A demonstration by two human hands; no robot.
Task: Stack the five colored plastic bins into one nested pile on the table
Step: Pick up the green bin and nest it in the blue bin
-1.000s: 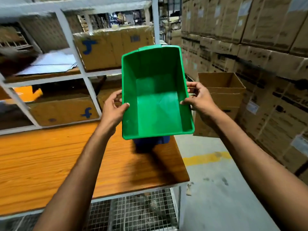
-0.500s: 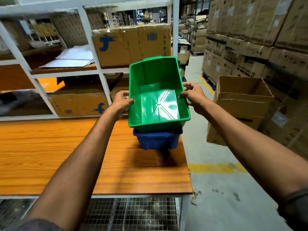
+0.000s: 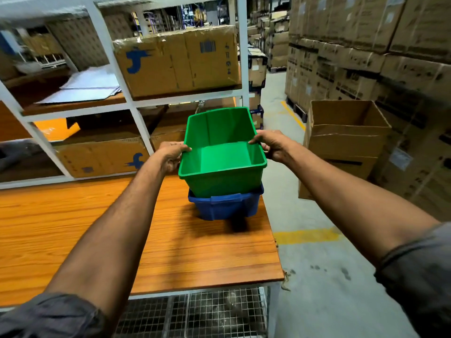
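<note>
A green plastic bin [image 3: 220, 154] sits partly nested in a blue bin [image 3: 224, 206] at the far right edge of a wood-grain table [image 3: 73, 228], hiding the blue interior. The left hand [image 3: 172, 156] and right hand [image 3: 273, 146] grip its smooth side rims, fingers curled. Shelved cartons [image 3: 175, 62] behind are blurred.

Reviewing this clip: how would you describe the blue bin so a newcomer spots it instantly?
Start at the orange wooden table in front of the white shelving rack. Near its far right corner stands a two-bin stack. The blue bin is the lower one, resting on the tabletop, with the green bin set into its top.
</note>
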